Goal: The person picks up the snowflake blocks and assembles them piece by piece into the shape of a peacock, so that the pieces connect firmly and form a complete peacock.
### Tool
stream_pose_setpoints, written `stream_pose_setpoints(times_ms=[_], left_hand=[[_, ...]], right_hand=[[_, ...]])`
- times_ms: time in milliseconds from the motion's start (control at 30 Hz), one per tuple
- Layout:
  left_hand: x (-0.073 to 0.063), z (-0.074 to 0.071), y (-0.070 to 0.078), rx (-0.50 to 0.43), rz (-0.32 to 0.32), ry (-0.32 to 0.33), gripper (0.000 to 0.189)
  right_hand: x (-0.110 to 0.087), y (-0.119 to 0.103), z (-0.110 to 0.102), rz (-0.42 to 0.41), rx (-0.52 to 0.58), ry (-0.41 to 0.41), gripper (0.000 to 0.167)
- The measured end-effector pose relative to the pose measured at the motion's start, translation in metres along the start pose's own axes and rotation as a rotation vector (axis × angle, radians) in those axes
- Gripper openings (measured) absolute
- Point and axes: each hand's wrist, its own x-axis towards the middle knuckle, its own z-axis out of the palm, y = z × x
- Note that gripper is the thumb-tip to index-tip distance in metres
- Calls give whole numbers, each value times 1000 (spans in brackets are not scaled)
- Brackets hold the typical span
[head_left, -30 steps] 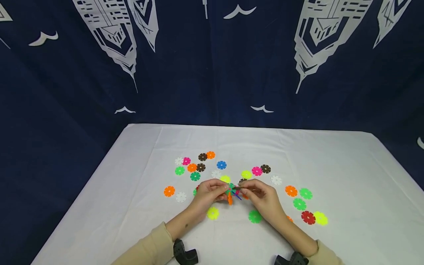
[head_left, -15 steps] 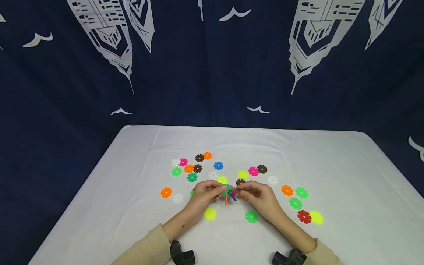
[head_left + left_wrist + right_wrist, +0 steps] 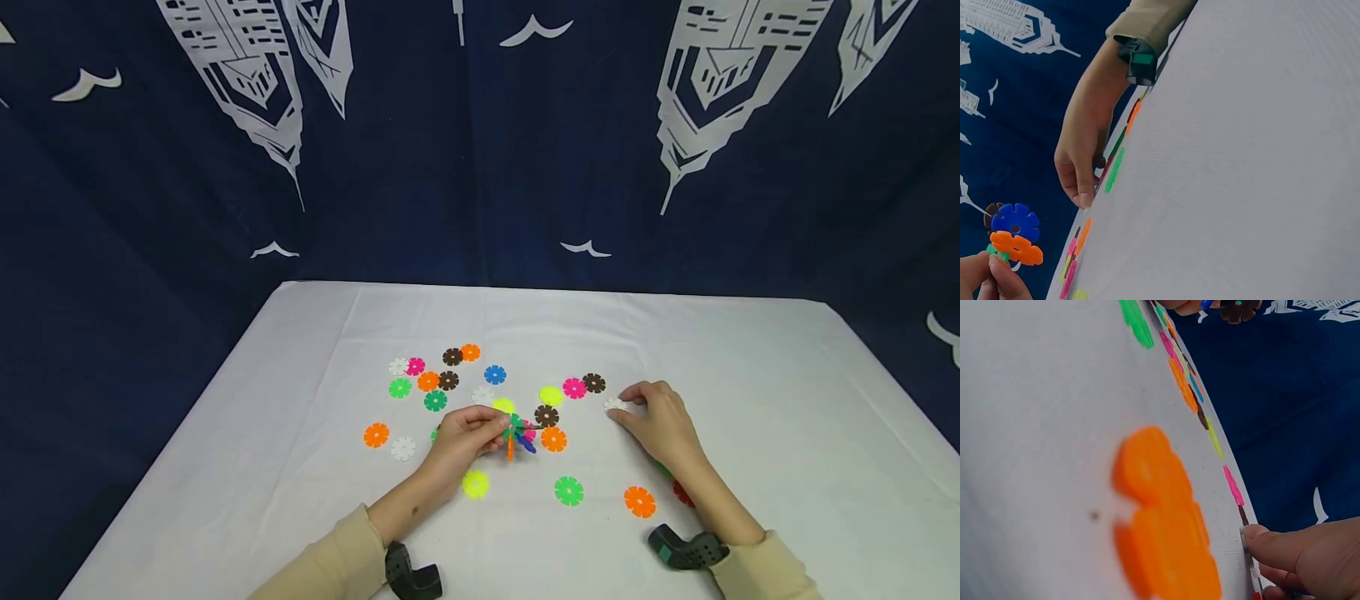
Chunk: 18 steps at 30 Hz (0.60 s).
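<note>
My left hand [image 3: 472,433] pinches a small cluster of flower-shaped plastic discs slotted together. Its green disc [image 3: 513,427] sits at the fingertips, with a blue disc [image 3: 1015,222], an orange disc [image 3: 1017,247] and a brown disc [image 3: 989,215] sticking out from it. Further right, my right hand [image 3: 666,423] has thumb and index finger around the edge of a white notched disc [image 3: 614,404] at the table surface. The right wrist view shows the thumb against that disc's rim. Some of the cluster is hidden behind the left fingers.
Loose notched discs lie spread over the white-covered table [image 3: 787,375]. Among them are a brown disc [image 3: 547,416] and an orange disc [image 3: 553,439] beside the cluster, and a green disc [image 3: 569,491] nearer the front. A dark blue patterned curtain [image 3: 420,183] hangs behind.
My right hand has let go of the brown disc on the cluster and moved right to the white disc. My left hand still holds the cluster in about the same place.
</note>
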Motion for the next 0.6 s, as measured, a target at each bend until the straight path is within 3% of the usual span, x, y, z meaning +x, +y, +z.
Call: stream_pose_setpoints(times_ms=[167, 400, 600], left_hand=[[0, 0, 0, 17, -5, -15, 22], [-1, 1, 2, 29, 4, -25, 23], [-1, 1, 1, 32, -7, -21, 23]], right_hand=[[0, -2, 2, 7, 27, 6, 25], [0, -5, -1, 11, -48, -23, 31], [0, -2, 1, -8, 71, 1, 26]])
